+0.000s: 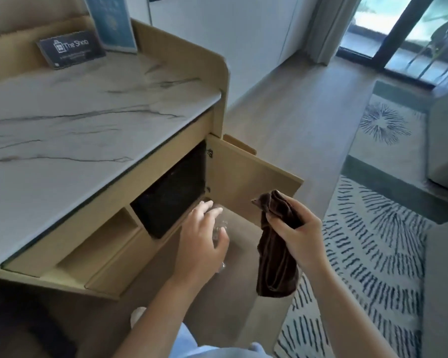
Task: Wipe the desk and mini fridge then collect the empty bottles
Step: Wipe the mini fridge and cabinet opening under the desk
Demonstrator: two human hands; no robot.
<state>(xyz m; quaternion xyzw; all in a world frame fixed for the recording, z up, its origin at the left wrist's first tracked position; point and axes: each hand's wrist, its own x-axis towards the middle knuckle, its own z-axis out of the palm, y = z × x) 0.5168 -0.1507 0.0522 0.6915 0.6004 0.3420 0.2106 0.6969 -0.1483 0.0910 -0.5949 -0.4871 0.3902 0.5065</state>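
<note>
The marble-topped desk (83,117) fills the left of the view. Below it the black mini fridge (171,192) sits in a wooden cabinet whose door (246,174) stands open to the right. My left hand (202,244) is in front of the fridge, fingers curled round a clear empty plastic bottle (219,229) that is mostly hidden behind the hand. My right hand (299,236) grips a dark brown cloth (276,257), which hangs down below the hand, to the right of the bottle.
A dark sign (70,49) and a blue card (111,21) stand at the back of the desk. Wooden floor (282,112) runs to the right; a patterned rug (367,254) lies beyond it. A glass door (404,29) is at the far right.
</note>
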